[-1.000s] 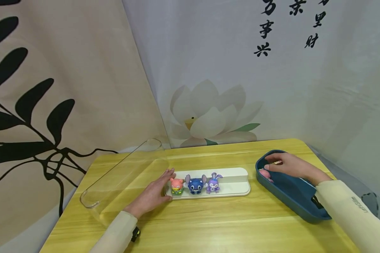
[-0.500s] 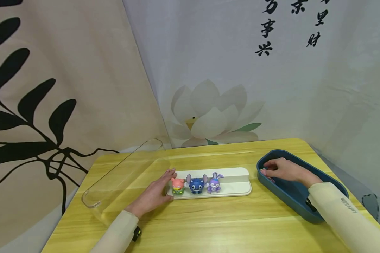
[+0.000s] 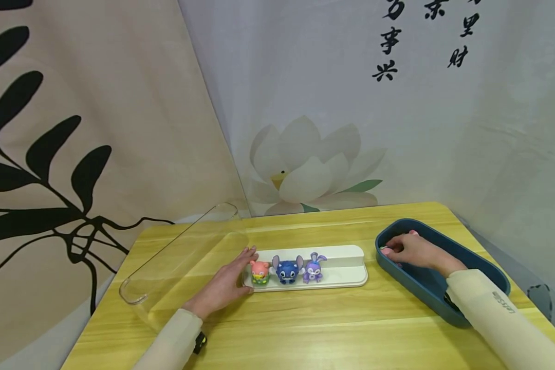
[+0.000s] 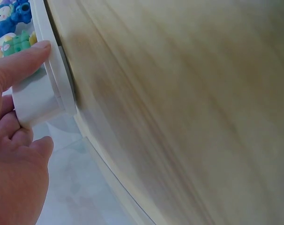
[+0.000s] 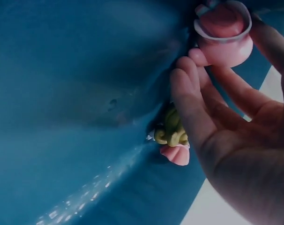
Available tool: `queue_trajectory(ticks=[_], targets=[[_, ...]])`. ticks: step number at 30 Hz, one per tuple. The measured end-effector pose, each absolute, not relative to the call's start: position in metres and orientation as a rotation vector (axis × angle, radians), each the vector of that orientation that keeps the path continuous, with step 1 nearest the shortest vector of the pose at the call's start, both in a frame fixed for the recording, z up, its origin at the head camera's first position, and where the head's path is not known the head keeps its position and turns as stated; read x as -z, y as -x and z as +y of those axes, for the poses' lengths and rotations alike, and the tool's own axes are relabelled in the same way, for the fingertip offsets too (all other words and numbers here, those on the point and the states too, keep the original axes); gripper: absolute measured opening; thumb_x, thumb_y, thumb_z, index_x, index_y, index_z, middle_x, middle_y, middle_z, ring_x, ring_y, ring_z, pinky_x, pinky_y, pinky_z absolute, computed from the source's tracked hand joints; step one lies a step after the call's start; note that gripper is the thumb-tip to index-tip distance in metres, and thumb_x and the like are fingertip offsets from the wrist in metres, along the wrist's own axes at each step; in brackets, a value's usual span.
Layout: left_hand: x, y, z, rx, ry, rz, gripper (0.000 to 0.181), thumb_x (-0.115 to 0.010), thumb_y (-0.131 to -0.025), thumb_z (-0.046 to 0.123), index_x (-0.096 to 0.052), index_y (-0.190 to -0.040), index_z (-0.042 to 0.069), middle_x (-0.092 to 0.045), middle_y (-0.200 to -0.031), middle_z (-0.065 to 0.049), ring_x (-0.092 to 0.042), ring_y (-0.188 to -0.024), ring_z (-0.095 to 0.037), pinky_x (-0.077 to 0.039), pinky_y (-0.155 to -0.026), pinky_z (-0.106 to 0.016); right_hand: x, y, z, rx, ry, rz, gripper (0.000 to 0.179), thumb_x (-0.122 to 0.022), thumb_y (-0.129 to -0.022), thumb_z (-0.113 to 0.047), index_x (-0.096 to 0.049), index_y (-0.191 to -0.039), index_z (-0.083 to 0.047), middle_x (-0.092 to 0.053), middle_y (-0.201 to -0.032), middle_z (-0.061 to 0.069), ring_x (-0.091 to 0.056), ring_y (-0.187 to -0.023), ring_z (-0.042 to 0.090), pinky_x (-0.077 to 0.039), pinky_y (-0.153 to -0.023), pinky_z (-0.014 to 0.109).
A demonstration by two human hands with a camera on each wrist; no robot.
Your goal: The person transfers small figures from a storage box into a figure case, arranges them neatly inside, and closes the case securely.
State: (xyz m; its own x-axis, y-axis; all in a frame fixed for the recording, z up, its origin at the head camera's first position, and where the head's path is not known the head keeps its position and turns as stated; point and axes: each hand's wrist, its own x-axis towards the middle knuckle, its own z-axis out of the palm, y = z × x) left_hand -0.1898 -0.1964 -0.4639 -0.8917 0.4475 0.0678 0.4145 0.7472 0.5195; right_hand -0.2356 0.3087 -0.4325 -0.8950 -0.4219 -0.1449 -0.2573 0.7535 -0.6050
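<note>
My left hand (image 3: 226,285) grips the left end of a white display base (image 3: 342,280), thumb on its front edge and fingers curled round behind, as the left wrist view shows. Three figurines stand on the base: a pink one in green (image 3: 260,272), a blue big-eared one (image 3: 287,270) and a purple rabbit (image 3: 312,268). Inside the far end of a dark blue tray (image 3: 444,308), my right hand (image 3: 418,250) pinches a pink figurine (image 5: 226,49) between thumb and fingertips. Behind those fingers lies another figurine, olive green with a pink shell-like part (image 5: 177,153), partly hidden.
A clear plastic cover (image 3: 180,257) lies on the wooden table (image 3: 296,329), left of my left hand and slanting toward the back. Printed cloth (image 3: 314,77) hangs behind the table. The blue tray's raised wall surrounds my right hand.
My right hand has lowered into the far end of the tray, and its fingers have closed on the pink figurine. My left hand and the base stay in place.
</note>
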Motion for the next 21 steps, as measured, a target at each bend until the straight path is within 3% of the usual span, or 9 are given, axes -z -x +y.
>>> queue_trajectory(ticks=[5, 15, 21], targets=[[0.465, 0.190, -0.196, -0.837, -0.714, 2.876, 0.086, -0.086, -0.084, 0.004, -0.043, -0.158, 0.010, -0.021, -0.172, 0.000, -0.018, -0.157, -0.023, -0.032, -0.120, -0.053, 0.434, 0.235, 0.310, 0.879, 0.505, 2.664, 0.033, -0.069, -0.102, -0.024, -0.070, -0.115, 0.006, -0.066, -0.083, 0.000, -0.059, -0.075, 0.016, -0.051, -0.072, 0.033], [0.465, 0.189, -0.197, -0.858, -0.723, 2.876, 0.086, -0.086, -0.084, 0.003, -0.043, -0.158, 0.010, -0.021, -0.171, -0.001, -0.018, -0.157, -0.023, -0.033, -0.119, -0.054, 0.425, 0.231, 0.326, 0.822, 0.505, 2.663, 0.030, -0.072, -0.096, -0.012, -0.069, -0.119, 0.008, -0.072, -0.098, 0.005, -0.064, -0.086, 0.018, -0.057, -0.082, 0.041], [0.465, 0.189, -0.197, -0.863, -0.724, 2.874, 0.086, -0.085, -0.084, 0.002, -0.043, -0.158, 0.010, -0.022, -0.171, -0.003, -0.018, -0.157, -0.023, -0.034, -0.119, -0.053, 0.424, 0.228, 0.330, 0.732, 0.515, 2.714, 0.046, -0.075, -0.092, -0.009, -0.063, -0.130, 0.013, -0.072, -0.108, 0.015, -0.062, -0.088, 0.022, -0.055, -0.081, 0.042]])
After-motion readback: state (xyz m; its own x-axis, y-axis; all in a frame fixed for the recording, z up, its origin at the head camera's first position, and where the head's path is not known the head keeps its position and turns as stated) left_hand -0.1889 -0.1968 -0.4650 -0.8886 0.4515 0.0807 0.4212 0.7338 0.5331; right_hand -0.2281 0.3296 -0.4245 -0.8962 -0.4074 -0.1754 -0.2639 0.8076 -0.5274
